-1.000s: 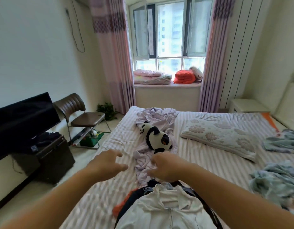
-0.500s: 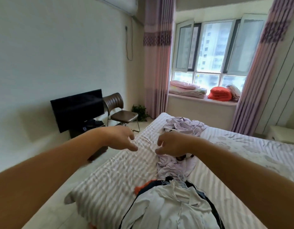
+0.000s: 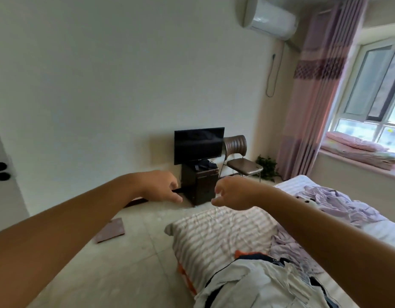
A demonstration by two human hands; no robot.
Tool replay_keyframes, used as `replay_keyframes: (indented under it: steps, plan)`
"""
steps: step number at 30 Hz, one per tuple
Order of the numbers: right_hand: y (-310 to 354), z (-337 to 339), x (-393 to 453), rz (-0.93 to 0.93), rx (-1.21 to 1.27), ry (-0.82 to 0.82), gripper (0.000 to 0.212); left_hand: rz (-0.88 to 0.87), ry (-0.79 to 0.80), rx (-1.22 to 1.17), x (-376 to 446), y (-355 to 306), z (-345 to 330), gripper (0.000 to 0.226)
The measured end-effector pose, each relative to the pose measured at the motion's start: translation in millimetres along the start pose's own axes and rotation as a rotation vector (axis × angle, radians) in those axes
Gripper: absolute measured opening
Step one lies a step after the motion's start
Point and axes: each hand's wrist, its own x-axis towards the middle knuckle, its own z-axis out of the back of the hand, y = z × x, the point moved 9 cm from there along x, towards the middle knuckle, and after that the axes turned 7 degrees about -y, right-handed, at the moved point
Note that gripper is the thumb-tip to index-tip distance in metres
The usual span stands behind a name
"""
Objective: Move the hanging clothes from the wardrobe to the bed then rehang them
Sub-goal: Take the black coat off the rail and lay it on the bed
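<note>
A pile of clothes (image 3: 254,285), with a white garment on top and dark and orange ones under it, lies on the striped bed (image 3: 218,232) at the lower right. My left hand (image 3: 163,185) and my right hand (image 3: 232,193) are held out in the air above the bed's corner, past the pile. Both hands have loosely curled fingers and hold nothing. The wardrobe is not in view.
A lilac sheet (image 3: 338,205) lies crumpled on the bed at the right. A television (image 3: 198,144) on a dark cabinet (image 3: 200,183) and a brown chair (image 3: 238,156) stand by the far wall. A flat pinkish mat (image 3: 111,230) lies on the tiled floor. A door (image 3: 3,170) is at the left edge.
The view has swung to the left, from the window and bed toward the wall and floor. Both hands stayed raised and empty, and the clothes pile remains on the bed.
</note>
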Motion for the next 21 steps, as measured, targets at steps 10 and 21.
replay_keyframes:
  steps: [10,21]
  plan:
    - [212.0,9.0,-12.6,0.311,-0.035,-0.014,0.049,0.338,-0.092,-0.034,-163.2,156.0,30.0,0.064]
    - [474.2,-17.0,-57.7,0.562,-0.029,0.009,0.05,0.642,-0.194,-0.087,-403.5,317.4,46.9,0.065]
